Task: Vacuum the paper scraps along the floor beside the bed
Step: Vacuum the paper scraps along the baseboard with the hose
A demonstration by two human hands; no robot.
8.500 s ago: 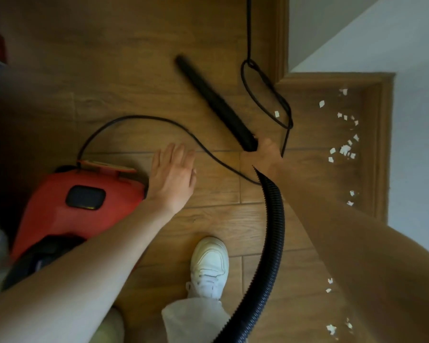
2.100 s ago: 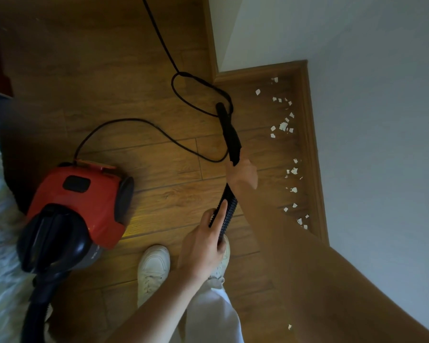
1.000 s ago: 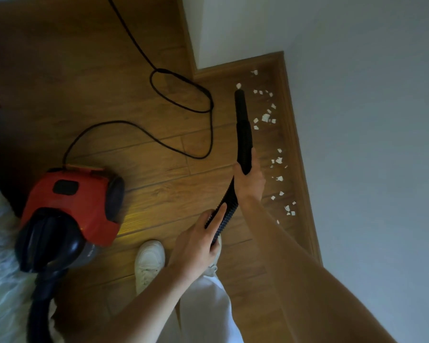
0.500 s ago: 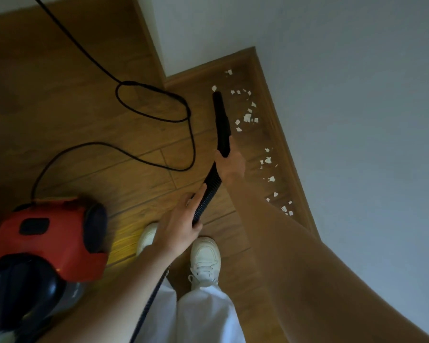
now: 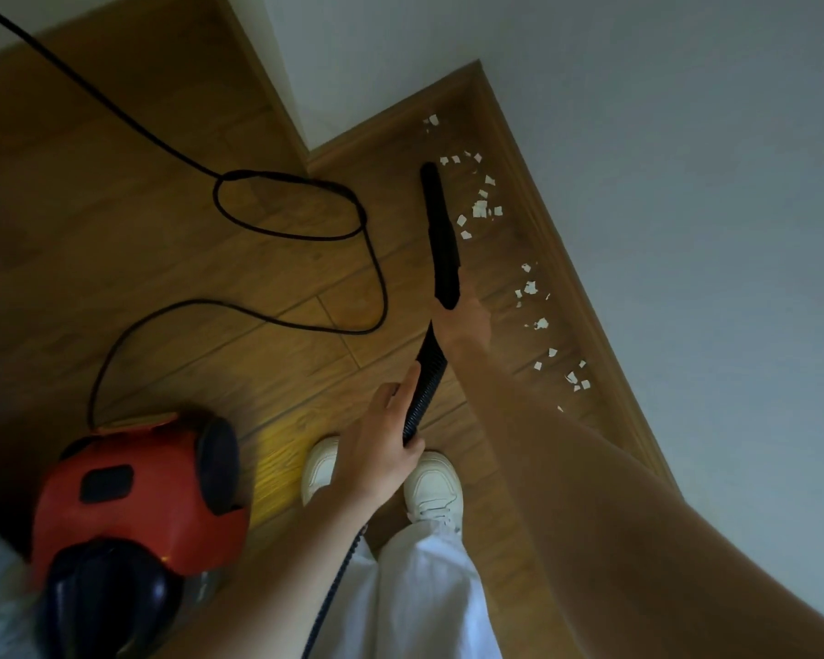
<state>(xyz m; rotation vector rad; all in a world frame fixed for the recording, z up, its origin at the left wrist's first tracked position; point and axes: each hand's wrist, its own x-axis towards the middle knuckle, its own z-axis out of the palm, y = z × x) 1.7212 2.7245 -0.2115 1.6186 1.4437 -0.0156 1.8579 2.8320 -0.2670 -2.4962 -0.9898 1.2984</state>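
Gripping the ribbed black hose (image 5: 422, 387), hands aim its rigid nozzle (image 5: 441, 235) beside torn paper scraps (image 5: 481, 209).

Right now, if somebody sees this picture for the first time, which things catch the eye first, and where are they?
First the red vacuum cleaner at lower left, bright against the brown wooden floor. Next, the white paper scraps strewn along the baseboard at right, with the black nozzle pointing up just left of them. The right hand holds the nozzle's base; the left hand holds the ribbed hose below.
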